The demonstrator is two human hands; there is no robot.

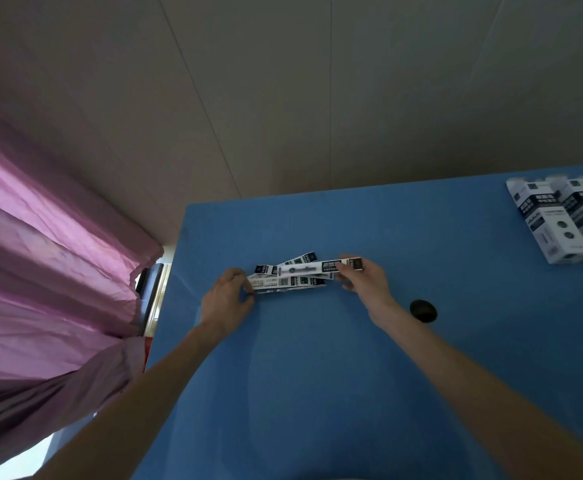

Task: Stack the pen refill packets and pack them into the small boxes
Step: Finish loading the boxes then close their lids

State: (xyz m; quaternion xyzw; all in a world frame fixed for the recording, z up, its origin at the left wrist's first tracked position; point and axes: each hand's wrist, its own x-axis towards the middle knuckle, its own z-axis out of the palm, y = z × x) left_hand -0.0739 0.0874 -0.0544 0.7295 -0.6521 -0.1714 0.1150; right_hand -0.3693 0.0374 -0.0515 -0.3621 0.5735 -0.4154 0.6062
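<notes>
Early in the task, by the look of it. Packets [292, 277] fanned out, not yet squared, mid-table [318, 375]. Left hand [227, 299] pinching their left ends; right hand [364, 278] gripping the right end of the top packet, angled slightly across the others. Boxes [564, 223] lying at the far right, well apart from the packets; blurred, so open or closed cannot be told. Nothing visibly packed. Left to do: align the fan into one neat stack, fetch a box, slide the stack in. Dark round spot [423, 310] just right of the right wrist.
</notes>
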